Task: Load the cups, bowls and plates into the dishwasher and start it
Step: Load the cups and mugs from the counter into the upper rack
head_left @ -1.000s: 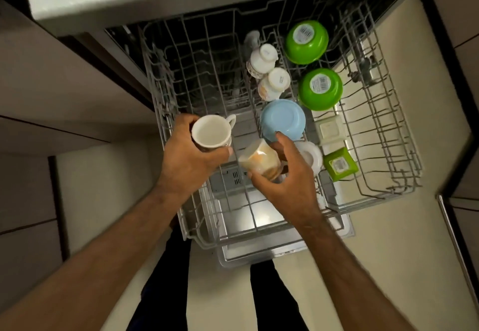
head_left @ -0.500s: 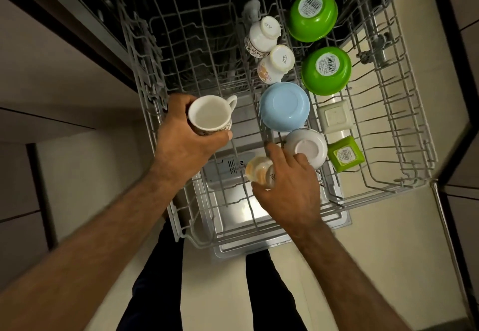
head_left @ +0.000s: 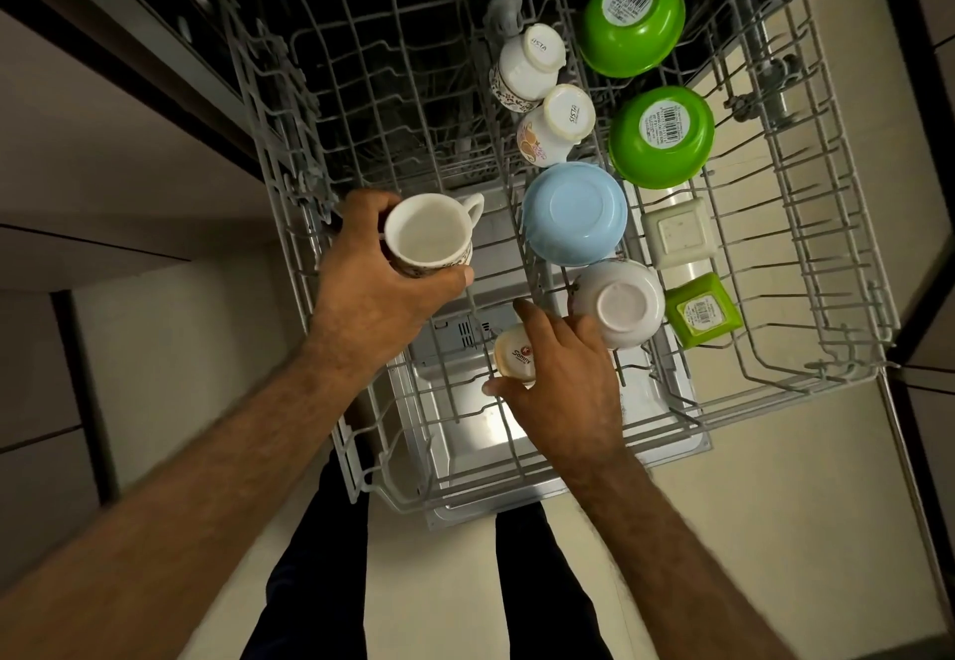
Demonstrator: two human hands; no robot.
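Observation:
The dishwasher's upper rack [head_left: 330, 432] is pulled out below me. My left hand [head_left: 372, 287] grips a white patterned cup [head_left: 426, 235], mouth up, over the rack's left half. My right hand [head_left: 563, 380] holds a small cream cup [head_left: 514, 359] turned base up, down among the tines beside a white bowl [head_left: 622, 305]. Upside down in the right half stand a blue bowl [head_left: 576, 212], two green bowls [head_left: 633, 18] [head_left: 661, 135], two white cups [head_left: 532, 65] [head_left: 555, 124], a white square dish [head_left: 679, 233] and a green square dish [head_left: 703, 316].
The open dishwasher door [head_left: 465, 432] lies under the rack. Cabinet fronts [head_left: 103, 184] stand on the left and a dark cabinet edge [head_left: 914, 401] on the right. My legs [head_left: 310, 556] stand on the pale floor in front of the door.
My right hand has turned the small cream cup over and lowered it into the rack beside the white bowl. My left hand holds its cup in about the same place. My view has moved closer.

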